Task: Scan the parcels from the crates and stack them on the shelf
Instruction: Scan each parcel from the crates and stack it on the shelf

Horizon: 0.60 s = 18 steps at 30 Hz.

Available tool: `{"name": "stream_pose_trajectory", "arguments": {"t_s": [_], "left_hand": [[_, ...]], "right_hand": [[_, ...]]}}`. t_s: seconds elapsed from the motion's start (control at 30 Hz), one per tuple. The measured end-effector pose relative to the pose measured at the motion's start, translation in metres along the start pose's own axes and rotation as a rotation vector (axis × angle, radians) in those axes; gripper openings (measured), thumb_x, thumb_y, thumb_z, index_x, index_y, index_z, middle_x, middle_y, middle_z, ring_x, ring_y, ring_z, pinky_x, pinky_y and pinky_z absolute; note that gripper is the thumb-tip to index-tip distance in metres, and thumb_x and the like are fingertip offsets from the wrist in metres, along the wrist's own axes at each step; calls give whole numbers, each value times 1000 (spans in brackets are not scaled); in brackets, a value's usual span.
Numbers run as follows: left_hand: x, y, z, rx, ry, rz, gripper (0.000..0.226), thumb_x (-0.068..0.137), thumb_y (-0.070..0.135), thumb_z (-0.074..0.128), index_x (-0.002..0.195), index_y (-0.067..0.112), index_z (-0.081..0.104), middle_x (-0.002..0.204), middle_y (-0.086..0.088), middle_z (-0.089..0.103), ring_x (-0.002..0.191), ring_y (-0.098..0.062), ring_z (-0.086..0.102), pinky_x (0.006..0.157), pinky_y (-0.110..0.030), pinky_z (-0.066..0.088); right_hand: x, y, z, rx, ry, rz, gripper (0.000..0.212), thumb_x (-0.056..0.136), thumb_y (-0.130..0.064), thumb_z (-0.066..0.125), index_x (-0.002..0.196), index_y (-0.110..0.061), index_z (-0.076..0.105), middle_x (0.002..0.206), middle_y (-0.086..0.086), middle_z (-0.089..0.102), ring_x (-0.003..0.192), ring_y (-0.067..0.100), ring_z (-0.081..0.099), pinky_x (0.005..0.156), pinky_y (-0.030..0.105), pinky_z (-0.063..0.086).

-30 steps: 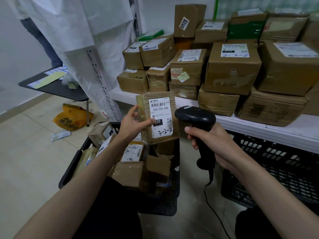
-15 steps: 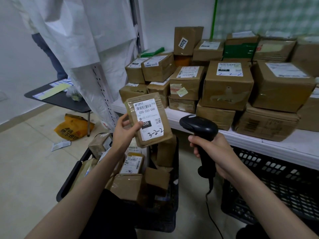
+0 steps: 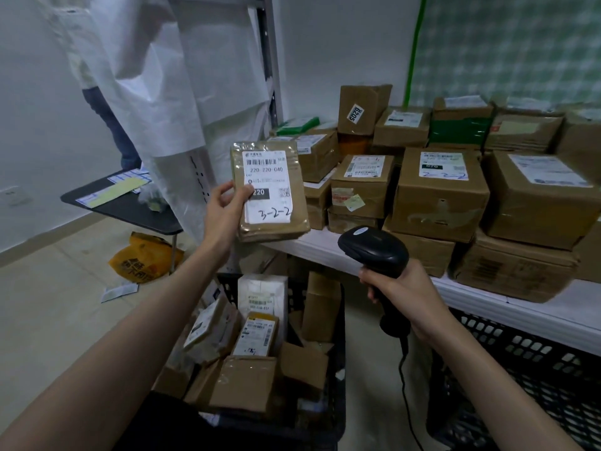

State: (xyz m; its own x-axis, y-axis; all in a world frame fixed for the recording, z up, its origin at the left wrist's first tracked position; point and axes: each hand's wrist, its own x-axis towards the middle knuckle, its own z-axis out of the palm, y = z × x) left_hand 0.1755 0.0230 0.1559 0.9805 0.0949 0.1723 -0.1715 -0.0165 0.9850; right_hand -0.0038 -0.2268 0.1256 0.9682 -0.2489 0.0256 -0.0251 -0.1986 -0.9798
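Your left hand [image 3: 224, 211] held the flat parcel [image 3: 271, 190] by its left edge, thumb on the label, grip clamped, above the crate [image 3: 338, 353] and before the shelf [image 3: 487, 297]. Your right hand [image 3: 406, 291] gripped the scanner [image 3: 374, 252], lower and right of the parcel.

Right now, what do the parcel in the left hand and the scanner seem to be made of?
The parcel: probably brown cardboard wrapped in clear glossy tape or film, which shines at the top edge; white paper label. The scanner: likely black hard plastic, smooth, with a soft sheen on its head.
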Motion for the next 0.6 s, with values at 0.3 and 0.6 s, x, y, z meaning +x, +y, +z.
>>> {"name": "stream_pose_trajectory", "arguments": {"t_s": [0.3, 0.6], "left_hand": [[95, 62, 14, -50, -10, 16, 55, 92, 40, 74, 134, 16, 48, 101, -1, 75, 84, -12, 76, 71, -32, 61], [192, 99, 79, 48, -194, -50, 56, 88, 54, 70, 129, 17, 61, 99, 1, 80, 90, -16, 77, 78, -35, 57]], "right_hand": [[43, 1, 14, -96, -13, -3, 8, 89, -13, 75, 96, -16, 73, 61, 2, 70, 58, 10, 66, 61, 25, 52], [66, 7, 13, -146, -11, 20, 11, 85, -9, 80, 88, -2, 72, 56, 4, 67, 51, 11, 62, 53, 25, 49]]}}
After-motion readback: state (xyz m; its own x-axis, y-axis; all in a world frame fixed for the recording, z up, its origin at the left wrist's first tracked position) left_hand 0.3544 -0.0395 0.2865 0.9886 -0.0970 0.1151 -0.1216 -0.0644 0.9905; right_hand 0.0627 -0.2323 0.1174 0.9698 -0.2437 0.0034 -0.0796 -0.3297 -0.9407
